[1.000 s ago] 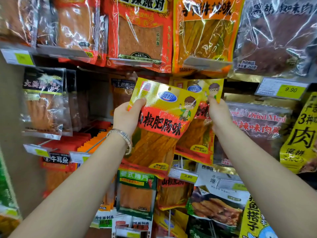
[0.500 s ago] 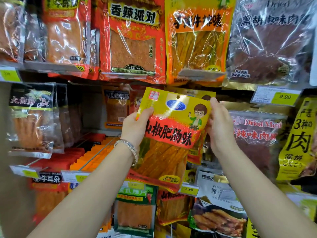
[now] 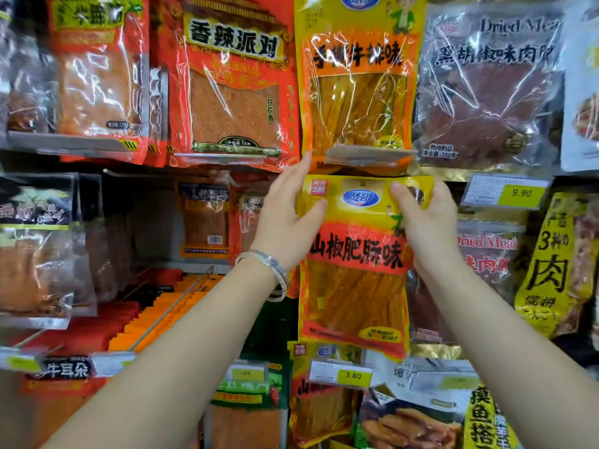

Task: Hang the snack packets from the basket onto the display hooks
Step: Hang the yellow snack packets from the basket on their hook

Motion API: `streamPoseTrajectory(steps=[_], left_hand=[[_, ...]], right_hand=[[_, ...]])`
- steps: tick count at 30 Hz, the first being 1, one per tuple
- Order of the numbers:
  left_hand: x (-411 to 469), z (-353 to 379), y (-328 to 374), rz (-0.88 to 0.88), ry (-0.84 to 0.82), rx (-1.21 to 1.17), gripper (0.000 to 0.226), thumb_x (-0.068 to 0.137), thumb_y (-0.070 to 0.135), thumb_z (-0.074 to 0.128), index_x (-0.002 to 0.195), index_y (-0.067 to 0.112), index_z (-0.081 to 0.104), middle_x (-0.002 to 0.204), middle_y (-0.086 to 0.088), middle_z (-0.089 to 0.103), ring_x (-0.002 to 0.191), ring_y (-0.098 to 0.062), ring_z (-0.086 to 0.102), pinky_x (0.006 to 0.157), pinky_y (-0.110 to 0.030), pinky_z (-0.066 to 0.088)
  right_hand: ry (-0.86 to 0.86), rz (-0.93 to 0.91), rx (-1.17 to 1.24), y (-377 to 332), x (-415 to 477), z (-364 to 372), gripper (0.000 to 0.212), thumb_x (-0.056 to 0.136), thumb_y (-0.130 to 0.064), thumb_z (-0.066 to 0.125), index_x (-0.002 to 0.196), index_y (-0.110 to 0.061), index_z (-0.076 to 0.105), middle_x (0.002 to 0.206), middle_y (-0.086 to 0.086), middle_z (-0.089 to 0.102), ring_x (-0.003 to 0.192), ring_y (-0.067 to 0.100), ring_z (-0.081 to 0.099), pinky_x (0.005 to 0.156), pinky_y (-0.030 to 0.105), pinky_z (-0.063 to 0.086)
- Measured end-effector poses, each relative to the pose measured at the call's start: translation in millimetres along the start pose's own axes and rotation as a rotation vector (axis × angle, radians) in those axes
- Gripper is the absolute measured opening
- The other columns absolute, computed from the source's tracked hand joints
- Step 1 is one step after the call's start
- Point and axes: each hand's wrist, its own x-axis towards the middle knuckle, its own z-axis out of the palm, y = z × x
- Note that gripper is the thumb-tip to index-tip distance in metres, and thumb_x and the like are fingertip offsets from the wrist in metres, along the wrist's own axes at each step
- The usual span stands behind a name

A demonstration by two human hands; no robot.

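Observation:
I hold a yellow and orange snack packet [image 3: 353,280] upright against the display, just under the row of larger packets. My left hand [image 3: 288,218] pinches its top left corner, thumb in front and fingers behind. My right hand [image 3: 424,218] grips the top right corner, thumb across the yellow header. The packet's top edge sits right below the price tag strip [image 3: 366,155] of the hook above. The hook for this packet is hidden behind it. No basket is in view.
Hanging packets fill the wall: red ones [image 3: 230,82] and an orange one [image 3: 359,76] above, dried meat bags [image 3: 486,92] to the right, dark packets [image 3: 35,247] on the left. Price tags [image 3: 509,192] [image 3: 340,374] stick out on hook ends. More packets hang below.
Both hands have raised the packet and straightened it from a tilt to upright, moving it right, closer to the display. The view has moved nearer to the shelf.

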Motion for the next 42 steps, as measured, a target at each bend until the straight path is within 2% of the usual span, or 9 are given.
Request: streamPoseTrajectory(steps=[4, 13, 19, 26, 29, 32, 35, 38, 42], left_hand=[[6, 8, 8, 0.020, -0.048, -0.084, 0.057, 0.093, 0.015, 0.050, 0.143, 0.033, 0.031, 0.133, 0.025, 0.032, 0.132, 0.006, 0.023, 0.114, -0.033, 0.026], [7, 12, -1, 0.014, -0.009, -0.166, 0.056, 0.087, 0.017, 0.051, 0.139, 0.035, 0.040, 0.130, 0.034, 0.036, 0.131, 0.005, 0.032, 0.111, -0.036, 0.033], [7, 12, -11, 0.057, -0.032, -0.173, 0.056, 0.089, 0.012, 0.051, 0.140, 0.032, 0.038, 0.126, 0.040, 0.030, 0.118, 0.029, 0.025, 0.094, 0.004, 0.025], [2, 4, -13, 0.057, -0.101, -0.248, 0.055, 0.090, 0.007, 0.051, 0.140, 0.026, 0.040, 0.127, 0.035, 0.033, 0.129, 0.009, 0.033, 0.109, -0.026, 0.034], [-16, -2, -23, 0.014, -0.148, -0.320, 0.049, 0.089, 0.007, 0.054, 0.131, 0.032, 0.047, 0.129, 0.019, 0.044, 0.123, 0.000, 0.045, 0.100, -0.018, 0.041], [-55, -9, -39, -0.072, -0.191, -0.413, 0.040, 0.089, 0.003, 0.055, 0.112, 0.036, 0.056, 0.121, 0.006, 0.056, 0.101, 0.005, 0.056, 0.085, -0.008, 0.044], [-108, -14, -64, -0.227, -0.209, -0.465, 0.037, 0.089, 0.000, 0.055, 0.095, 0.036, 0.063, 0.106, 0.006, 0.064, 0.091, -0.005, 0.061, 0.081, -0.013, 0.047], [-184, -23, -89, -0.429, -0.221, -0.493, 0.035, 0.088, -0.005, 0.052, 0.088, 0.029, 0.064, 0.091, 0.012, 0.064, 0.079, -0.003, 0.061, 0.075, -0.013, 0.048], [-323, -46, -127, -0.970, -0.214, -0.540, 0.025, 0.087, -0.010, 0.053, 0.077, 0.005, 0.070, 0.074, 0.002, 0.066, 0.066, 0.006, 0.060, 0.071, -0.010, 0.048]], right_hand=[[-0.011, 0.038, -0.066, 1, 6, 6, 0.021, 0.084, -0.035, 0.065, 0.074, -0.053, 0.059, 0.076, -0.018, 0.066, 0.080, 0.007, 0.065, 0.075, 0.036, 0.053], [0.006, 0.027, -0.287, 22, 14, 22, 0.021, 0.092, -0.034, 0.057, 0.081, -0.021, 0.045, 0.072, -0.011, 0.052, 0.064, 0.001, 0.048, 0.054, 0.024, 0.035], [0.015, -0.130, -0.695, 33, 5, 38, 0.032, 0.097, -0.034, 0.047, 0.111, -0.006, 0.042, 0.071, 0.007, 0.057, 0.061, 0.029, 0.050, 0.048, 0.031, 0.024], [-0.209, -0.009, -0.950, 28, -5, 51, 0.052, 0.090, -0.039, 0.057, 0.121, 0.000, 0.042, 0.119, 0.022, 0.053, 0.111, 0.040, 0.052, 0.079, 0.045, 0.044], [-0.113, 0.024, -0.892, 24, -26, 47, 0.077, 0.084, -0.040, 0.065, 0.142, -0.001, 0.030, 0.132, 0.020, 0.045, 0.125, 0.035, 0.041, 0.099, 0.043, 0.036], [0.038, 0.022, -0.777, 22, -68, 38, 0.082, 0.083, -0.031, 0.067, 0.147, -0.004, 0.024, 0.136, 0.019, 0.039, 0.124, 0.030, 0.038, 0.105, 0.040, 0.030], [0.087, 0.053, -0.545, 27, -125, 30, 0.044, 0.081, -0.021, 0.068, 0.122, -0.015, 0.051, 0.110, -0.003, 0.050, 0.093, 0.017, 0.055, 0.089, 0.040, 0.046], [-0.038, 0.207, -0.398, 33, -194, 24, 0.023, 0.083, -0.010, 0.064, 0.095, -0.026, 0.052, 0.081, -0.013, 0.053, 0.072, -0.003, 0.054, 0.071, 0.018, 0.045], [-0.306, 0.582, -0.350, 52, -304, 21, 0.024, 0.086, 0.001, 0.061, 0.087, -0.021, 0.053, 0.068, -0.003, 0.047, 0.067, 0.012, 0.046, 0.070, 0.033, 0.039]])
